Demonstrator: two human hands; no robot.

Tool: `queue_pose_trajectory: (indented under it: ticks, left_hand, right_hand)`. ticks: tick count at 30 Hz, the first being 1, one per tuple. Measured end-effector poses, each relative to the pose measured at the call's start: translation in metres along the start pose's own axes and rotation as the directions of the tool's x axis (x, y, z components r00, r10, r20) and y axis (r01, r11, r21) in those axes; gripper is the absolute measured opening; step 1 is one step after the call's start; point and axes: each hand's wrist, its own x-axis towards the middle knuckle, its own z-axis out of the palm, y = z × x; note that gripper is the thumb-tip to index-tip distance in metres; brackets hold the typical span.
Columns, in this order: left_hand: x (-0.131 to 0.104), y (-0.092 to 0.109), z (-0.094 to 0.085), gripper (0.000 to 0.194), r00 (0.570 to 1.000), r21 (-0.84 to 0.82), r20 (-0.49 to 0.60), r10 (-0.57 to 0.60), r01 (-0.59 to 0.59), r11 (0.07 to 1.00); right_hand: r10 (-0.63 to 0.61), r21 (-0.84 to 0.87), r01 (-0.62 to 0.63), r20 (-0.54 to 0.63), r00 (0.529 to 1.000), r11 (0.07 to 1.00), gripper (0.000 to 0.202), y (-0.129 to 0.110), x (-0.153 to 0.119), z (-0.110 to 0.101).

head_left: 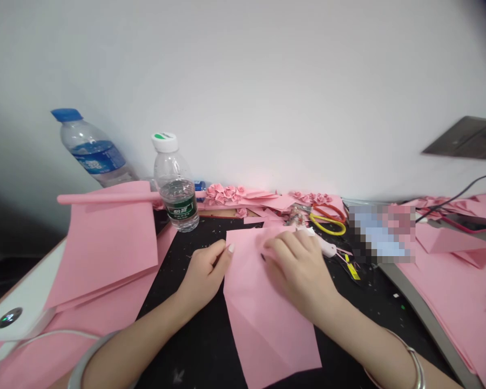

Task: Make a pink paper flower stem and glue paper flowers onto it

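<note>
Pink paper forms the centre of the dial: one creased sheet (273, 329) lies on the black surface (198, 346), its lower edge toward six o'clock. The hands are apart from each other. The left hand (206, 270), at ten o'clock on the sheet, is closed on its edge, thumb uppermost. The right hand (302, 262), at one o'clock, rests over the sheet with fingers bent; a small dark spot shows beside its fingertips, and whether they grip anything cannot be told.

Surrounding items, read from the sheet's centre: at nine to ten o'clock, folded paper (113, 248) with a pink roll (105, 199) along its far edge; at ten o'clock, a blue-capped bottle (97, 154), tilted; nearer, between ten and eleven, a white-capped bottle (178, 197), upright and partly filled; at eleven, paper roses (224, 193) near the wall (243, 92); between one and two, scissors (328, 226) with red and yellow loops; at two, just beside the right hand, a pale handle (327, 248); at three, stacked paper (449, 281).
</note>
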Motion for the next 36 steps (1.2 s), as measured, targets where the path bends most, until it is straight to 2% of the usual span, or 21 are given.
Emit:
queue_pose_trajectory:
  ticks: [3,6,13,18,21,25,31,36]
  left_hand:
    - [-0.003,0.002,-0.001,0.034,0.999,-0.012,0.018,0.041,-0.04,0.999]
    - [-0.006,0.005,-0.002,0.032,0.997,-0.055,0.053,0.047,-0.044,0.997]
    - [-0.006,0.006,-0.003,0.031,0.994,-0.077,0.09,0.057,-0.05,0.996]
    - [-0.008,0.006,-0.001,0.033,0.991,-0.075,0.11,0.08,-0.072,0.995]
    - [-0.008,0.006,-0.001,0.032,0.988,-0.033,0.097,0.122,-0.119,0.992]
    - [-0.008,0.008,-0.001,0.029,0.979,0.056,0.063,0.196,-0.199,0.978]
    - [-0.012,0.01,0.0,0.024,0.973,0.076,0.058,0.223,-0.227,0.971]
    - [-0.016,0.009,0.001,0.025,0.972,0.074,0.08,0.223,-0.229,0.971]
  right_hand:
    - [-0.068,0.018,0.066,0.123,0.99,0.998,0.014,-0.017,0.007,-0.001]
    - [-0.103,0.043,0.097,0.18,0.978,0.994,0.017,-0.023,0.011,0.003]
    - [-0.132,0.139,0.102,0.22,0.967,0.985,0.023,-0.022,0.007,0.006]
    - [-0.103,0.313,0.019,0.255,0.961,0.95,0.02,-0.023,0.004,0.003]
    - [-0.05,0.487,-0.091,0.27,0.962,0.868,0.018,-0.022,0.002,0.003]
    - [0.084,0.673,-0.3,0.335,0.938,0.676,0.021,-0.02,0.001,0.004]
    - [0.236,0.743,-0.499,0.44,0.866,0.447,0.024,-0.019,0.006,0.002]
    - [0.292,0.73,-0.598,0.524,0.8,0.33,0.023,-0.019,0.01,0.002]
